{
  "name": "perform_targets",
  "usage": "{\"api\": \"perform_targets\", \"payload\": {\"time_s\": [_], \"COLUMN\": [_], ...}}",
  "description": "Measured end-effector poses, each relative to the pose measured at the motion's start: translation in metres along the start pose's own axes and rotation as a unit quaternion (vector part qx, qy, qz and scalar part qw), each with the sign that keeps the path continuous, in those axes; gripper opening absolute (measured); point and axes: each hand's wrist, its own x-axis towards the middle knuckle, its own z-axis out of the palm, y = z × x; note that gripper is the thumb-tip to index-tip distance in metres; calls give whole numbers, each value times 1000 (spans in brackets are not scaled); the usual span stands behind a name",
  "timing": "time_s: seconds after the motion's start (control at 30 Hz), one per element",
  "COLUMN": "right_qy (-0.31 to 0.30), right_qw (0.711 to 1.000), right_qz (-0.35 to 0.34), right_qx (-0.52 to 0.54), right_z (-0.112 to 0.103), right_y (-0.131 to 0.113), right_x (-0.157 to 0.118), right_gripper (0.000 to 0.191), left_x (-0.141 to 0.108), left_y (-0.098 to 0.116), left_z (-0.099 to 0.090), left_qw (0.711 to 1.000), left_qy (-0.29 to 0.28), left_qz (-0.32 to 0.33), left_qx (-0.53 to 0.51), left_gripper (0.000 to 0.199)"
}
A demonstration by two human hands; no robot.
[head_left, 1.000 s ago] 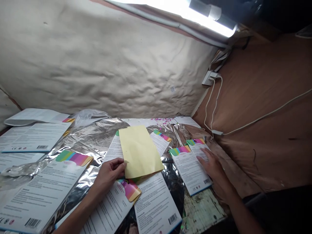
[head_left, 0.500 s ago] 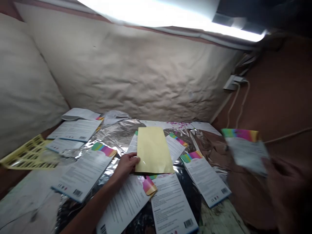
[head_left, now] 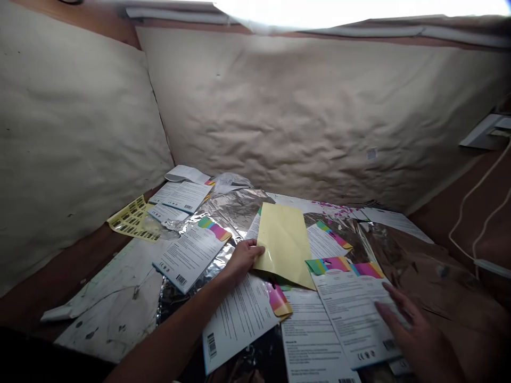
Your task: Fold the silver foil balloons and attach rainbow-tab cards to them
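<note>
A plain yellow sheet [head_left: 284, 242] is pinched at its left edge by my left hand [head_left: 244, 257], thumb on top. On the right, my right hand [head_left: 407, 322] has its thumb and fingers apart over the right edge of a white printed packet with a rainbow top [head_left: 349, 314]; whether it grips the packet is unclear. That packet overlaps others beneath. Below the yellow sheet lie a tilted packet [head_left: 241, 319] and another white packet [head_left: 309, 340]. One more packet [head_left: 194, 252] rests left of my left hand, and another [head_left: 325, 240] partly shows behind the sheet.
At the back left are stacked packets [head_left: 187, 196], clear plastic [head_left: 231, 182] and a yellow sheet of barcode labels [head_left: 133, 218]. Shiny film [head_left: 223, 210] covers part of the table. Brown wrapping [head_left: 435, 276] lies at right, near white cables [head_left: 463, 213] on the wall.
The view has turned left. My right hand has come in from the far right, and the packet it held in the air is now over the packets on the table. My left hand still holds the yellow sheet.
</note>
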Motion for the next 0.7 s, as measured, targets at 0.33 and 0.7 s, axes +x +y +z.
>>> {"api": "perform_targets", "payload": {"time_s": [0.33, 0.7], "right_qy": [-316, -182], "right_qw": [853, 890], "right_qz": [191, 69], "right_qx": [370, 412], "right_z": [88, 122], "right_y": [-101, -100], "right_x": [-10, -2], "right_gripper": [106, 78], "left_x": [-11, -21], "left_y": [2, -9], "left_z": [14, 16], "left_qw": [979, 988], "left_qy": [-92, -149], "left_qz": [104, 2], "left_qx": [-147, -29], "left_gripper": [58, 51]}}
